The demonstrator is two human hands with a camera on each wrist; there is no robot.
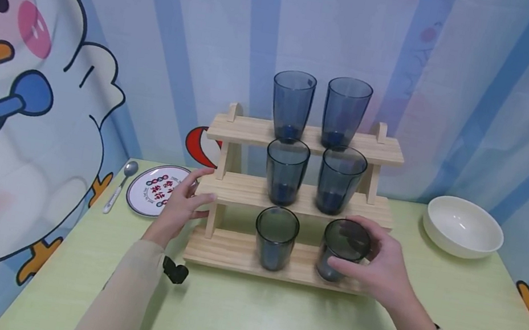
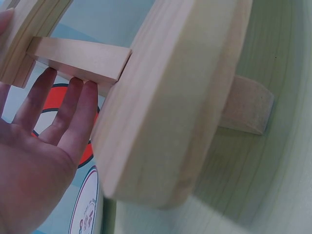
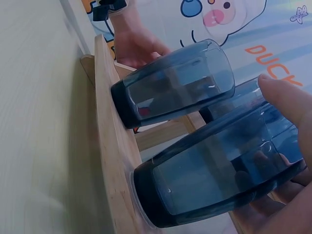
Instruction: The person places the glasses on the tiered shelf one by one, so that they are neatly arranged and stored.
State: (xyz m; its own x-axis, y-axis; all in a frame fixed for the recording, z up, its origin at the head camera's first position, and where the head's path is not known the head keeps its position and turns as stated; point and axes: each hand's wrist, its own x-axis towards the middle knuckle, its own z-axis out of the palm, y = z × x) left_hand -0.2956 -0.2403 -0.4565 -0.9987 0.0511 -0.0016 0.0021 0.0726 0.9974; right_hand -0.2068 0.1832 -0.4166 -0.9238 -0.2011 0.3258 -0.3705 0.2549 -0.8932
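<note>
A three-tier wooden stand (image 1: 230, 249) holds clear blue-grey glasses, two on each tier. My right hand (image 1: 388, 271) grips the right glass (image 1: 326, 267) of the bottom tier, thumb on the near side and fingers around the far side. Its base (image 3: 153, 200) is at the bottom board; whether it rests fully there I cannot tell. Beside it stands the left glass (image 1: 274, 247) upright. At the stand's left end, my left hand (image 1: 176, 210) touches the wood with fingers extended. Those fingertips meet an upright post (image 2: 80, 56) in the left wrist view.
Left of the stand lie a white plate (image 1: 146, 192) with red markings and a spoon (image 1: 121, 187). A white bowl (image 1: 462, 228) sits at the right. Behind the table (image 1: 239, 322) hangs a duck-printed blue curtain (image 1: 182, 60).
</note>
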